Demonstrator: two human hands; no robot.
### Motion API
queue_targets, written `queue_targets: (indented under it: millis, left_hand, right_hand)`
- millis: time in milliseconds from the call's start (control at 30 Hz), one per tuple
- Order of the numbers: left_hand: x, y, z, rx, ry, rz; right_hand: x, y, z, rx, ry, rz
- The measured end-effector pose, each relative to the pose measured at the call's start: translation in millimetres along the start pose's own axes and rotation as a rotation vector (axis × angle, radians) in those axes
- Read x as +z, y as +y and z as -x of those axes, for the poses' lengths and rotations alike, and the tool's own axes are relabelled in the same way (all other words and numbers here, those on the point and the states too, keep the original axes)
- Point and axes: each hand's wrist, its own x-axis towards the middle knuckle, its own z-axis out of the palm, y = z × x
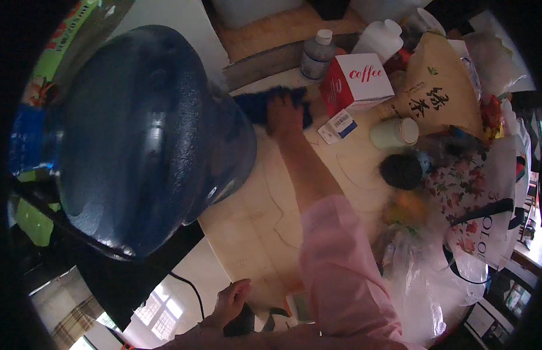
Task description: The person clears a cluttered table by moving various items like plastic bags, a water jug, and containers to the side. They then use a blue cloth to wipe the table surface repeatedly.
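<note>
My right hand [285, 114] presses down on a dark blue cloth [254, 106] spread on the wooden tabletop [249, 227], between the large blue water bottle and a red and white coffee box [357, 81]. A pink sleeve covers the upper part of that arm. Near the table's lower edge, my left hand [232, 302] hovers with its fingers loosely curled, and I see nothing in it. A small white and blue carton [337, 127] lies just right of the cloth. Past it is a pale green jar with a white lid [394, 132].
The water bottle [152, 131] fills the left side. Behind the box stand a clear bottle with a white cap [317, 54] and a white plastic bottle [378, 40]. A brown paper bag [446, 87], a flowered bag [463, 197] and clear plastic bags [419, 280] crowd the right.
</note>
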Motion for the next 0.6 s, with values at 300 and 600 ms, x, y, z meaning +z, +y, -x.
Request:
queue_targets:
  millis: [300, 600]
  left_hand:
    - [3, 13, 25, -0.033, -0.066, -0.089]
    - [-3, -13, 57, -0.074, -0.106, -0.022]
  right_hand:
    - [75, -79, 251, -0.269, 0.007, 0.072]
    - [-60, -36, 104, 0.137, 0.316, -0.290]
